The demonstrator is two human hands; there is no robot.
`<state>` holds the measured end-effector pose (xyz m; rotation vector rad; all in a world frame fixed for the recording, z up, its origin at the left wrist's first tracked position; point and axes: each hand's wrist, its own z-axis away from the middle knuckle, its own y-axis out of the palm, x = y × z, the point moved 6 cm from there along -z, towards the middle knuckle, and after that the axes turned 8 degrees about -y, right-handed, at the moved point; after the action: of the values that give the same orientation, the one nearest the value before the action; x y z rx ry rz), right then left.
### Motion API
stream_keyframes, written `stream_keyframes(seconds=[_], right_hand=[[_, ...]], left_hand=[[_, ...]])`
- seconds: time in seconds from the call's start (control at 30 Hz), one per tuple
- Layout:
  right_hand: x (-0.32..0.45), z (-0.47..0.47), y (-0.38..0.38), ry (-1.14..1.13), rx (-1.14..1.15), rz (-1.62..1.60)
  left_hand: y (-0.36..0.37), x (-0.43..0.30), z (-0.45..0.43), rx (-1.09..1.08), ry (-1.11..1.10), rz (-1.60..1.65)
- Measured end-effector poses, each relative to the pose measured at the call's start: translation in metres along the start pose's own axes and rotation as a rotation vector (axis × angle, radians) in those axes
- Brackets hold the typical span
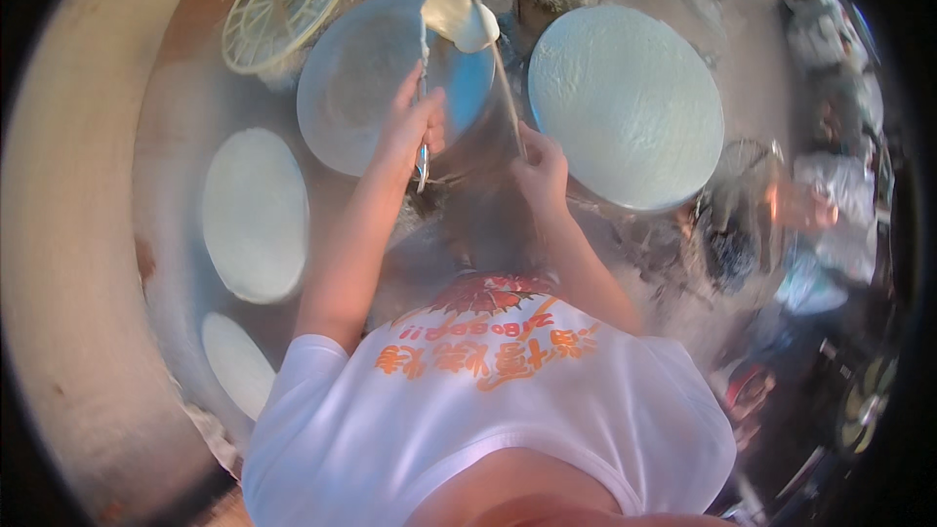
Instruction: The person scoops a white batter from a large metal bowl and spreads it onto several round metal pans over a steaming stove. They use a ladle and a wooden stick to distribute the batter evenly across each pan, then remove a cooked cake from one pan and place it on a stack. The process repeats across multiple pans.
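Note:
My left hand [419, 124] is closed around the handle of a batter-coated tool [423, 157], seemingly a ladle or scraper, over a large round griddle [344, 80]. A thin wooden stick [507, 88] is gripped in my right hand [540, 161]. At the far end of both tools a cream-coloured batter mass [457, 15] shows, wet and shiny; whether it sits in a ladle bowl I cannot tell. The left griddle looks mostly bare with a brownish middle. To its right, a second round griddle is covered by a pale sheet of batter [626, 106].
Two pale round sheets [256, 216] [238, 362] lie at the left on a low surface. A cream plastic slatted lid or basket [285, 7] stands at the upper left. Orange fire glow [801, 205] and plastic bags [842, 212] are at the right. Haze blurs the scene.

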<state>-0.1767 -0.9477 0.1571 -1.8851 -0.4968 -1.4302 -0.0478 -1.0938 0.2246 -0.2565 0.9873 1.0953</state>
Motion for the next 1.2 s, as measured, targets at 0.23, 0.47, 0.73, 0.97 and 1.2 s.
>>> stream_keyframes(seconds=[0.23,0.47,0.73,0.97,1.2], right_hand=[[0.043,-0.029,0.037,-0.243,-0.059,0.389],[0.028,-0.023,0.071,-0.063,-0.066,0.189],[0.015,-0.008,0.067,-0.11,-0.001,0.316],[0.027,-0.047,0.043,-0.194,0.029,0.535],[0.069,-0.069,0.097,-0.266,0.134,0.456]], left_hand=[[-0.064,-0.045,-0.049,0.041,0.053,-0.036],[-0.075,-0.046,-0.062,-0.015,0.109,-0.292],[-0.122,-0.058,-0.048,-0.355,0.184,-0.906],[-0.148,-0.069,-0.042,-0.605,0.587,-1.462],[-0.156,-0.039,-0.015,-0.333,0.146,-0.597]])
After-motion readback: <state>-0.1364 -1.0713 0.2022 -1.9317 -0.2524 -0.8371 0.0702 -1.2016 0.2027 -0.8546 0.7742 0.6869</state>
